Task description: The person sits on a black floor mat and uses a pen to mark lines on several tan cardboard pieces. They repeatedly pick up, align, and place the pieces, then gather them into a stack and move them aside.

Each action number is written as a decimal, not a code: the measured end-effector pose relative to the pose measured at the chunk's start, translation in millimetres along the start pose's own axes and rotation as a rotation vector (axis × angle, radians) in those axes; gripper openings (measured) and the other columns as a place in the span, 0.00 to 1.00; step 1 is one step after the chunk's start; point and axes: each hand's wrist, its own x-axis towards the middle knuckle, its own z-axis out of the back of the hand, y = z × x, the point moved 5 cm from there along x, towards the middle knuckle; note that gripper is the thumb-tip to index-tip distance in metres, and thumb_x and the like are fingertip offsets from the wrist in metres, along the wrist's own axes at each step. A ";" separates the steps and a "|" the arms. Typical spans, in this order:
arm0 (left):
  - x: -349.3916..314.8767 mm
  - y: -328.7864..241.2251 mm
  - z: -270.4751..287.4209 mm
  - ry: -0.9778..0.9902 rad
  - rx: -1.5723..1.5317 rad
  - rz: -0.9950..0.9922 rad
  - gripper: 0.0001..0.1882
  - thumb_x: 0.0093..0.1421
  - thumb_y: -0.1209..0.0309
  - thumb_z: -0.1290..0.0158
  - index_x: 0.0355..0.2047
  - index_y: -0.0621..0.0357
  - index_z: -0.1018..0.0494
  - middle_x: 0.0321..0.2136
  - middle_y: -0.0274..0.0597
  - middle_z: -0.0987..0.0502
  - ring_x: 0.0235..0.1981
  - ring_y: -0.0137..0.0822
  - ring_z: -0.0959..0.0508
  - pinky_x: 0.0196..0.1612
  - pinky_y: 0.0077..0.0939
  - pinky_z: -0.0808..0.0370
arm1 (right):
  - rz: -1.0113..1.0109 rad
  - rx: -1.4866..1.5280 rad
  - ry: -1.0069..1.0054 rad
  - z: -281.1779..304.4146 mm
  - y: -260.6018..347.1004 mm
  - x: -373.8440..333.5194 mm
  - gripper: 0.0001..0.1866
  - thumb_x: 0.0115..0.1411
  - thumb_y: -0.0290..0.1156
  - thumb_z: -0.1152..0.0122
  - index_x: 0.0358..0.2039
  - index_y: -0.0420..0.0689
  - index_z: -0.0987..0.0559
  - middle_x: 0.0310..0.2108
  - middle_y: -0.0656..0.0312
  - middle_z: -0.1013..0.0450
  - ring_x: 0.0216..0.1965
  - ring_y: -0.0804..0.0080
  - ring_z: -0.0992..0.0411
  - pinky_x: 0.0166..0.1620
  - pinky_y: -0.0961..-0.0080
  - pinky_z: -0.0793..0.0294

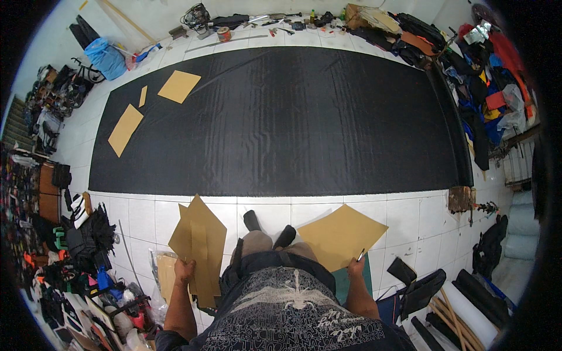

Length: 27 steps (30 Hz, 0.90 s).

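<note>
My left hand (pixel 185 269) is closed on the edge of several tan cardboard pieces (pixel 206 234), which overlap and point away from me. On the other side, my right hand (pixel 355 267) grips a wide, angular cardboard sheet (pixel 342 234) by its near right edge. A slim pen-like item (pixel 360 254) sticks up from that same hand; its exact kind is too small to tell. Beyond my feet a large black sheet of material (pixel 275 123) lies spread on the floor. Toward its far left lie two larger cardboard pieces (pixel 179 86) (pixel 125 130) and a small narrow one (pixel 143 96).
A dark green board (pixel 357 281) lies by my right forearm. A rusty block (pixel 461 199) stands at the black sheet's near right corner. Tools and a tin (pixel 223 34) line the far wall. Piled clutter (pixel 111 292) fills the left; bags (pixel 424 289) and rolls are at right.
</note>
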 end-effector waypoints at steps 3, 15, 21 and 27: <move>-6.2 -45.9 -19.4 0.089 -0.012 0.056 0.23 0.49 0.72 0.44 0.48 0.60 0.30 0.37 0.49 0.20 0.38 0.44 0.19 0.41 0.34 0.25 | 0.015 -0.079 -0.096 31.5 -3.7 15.1 0.16 0.60 0.29 0.55 0.49 0.43 0.38 0.26 0.56 0.31 0.12 0.72 0.36 0.13 0.74 0.38; -1.5 -25.1 -26.5 0.076 0.040 0.009 0.23 0.47 0.69 0.44 0.46 0.60 0.28 0.39 0.51 0.21 0.42 0.47 0.21 0.45 0.37 0.26 | 0.005 0.055 -0.089 34.4 2.4 18.4 0.18 0.59 0.27 0.49 0.49 0.36 0.34 0.40 0.49 0.28 0.38 0.59 0.27 0.41 0.63 0.27; -3.3 14.0 -4.4 0.073 0.076 0.084 0.22 0.50 0.74 0.46 0.48 0.65 0.30 0.40 0.48 0.22 0.40 0.40 0.21 0.43 0.34 0.26 | -0.187 -0.105 0.006 5.3 1.6 0.2 0.20 0.57 0.28 0.50 0.50 0.36 0.34 0.42 0.46 0.28 0.42 0.52 0.28 0.47 0.59 0.30; 5.8 14.5 -14.4 0.047 0.013 0.085 0.23 0.48 0.69 0.44 0.46 0.59 0.28 0.40 0.52 0.21 0.43 0.49 0.21 0.46 0.37 0.26 | 0.038 -0.198 -0.067 11.5 -35.2 26.4 0.18 0.59 0.27 0.53 0.51 0.42 0.39 0.25 0.56 0.31 0.13 0.71 0.35 0.14 0.74 0.38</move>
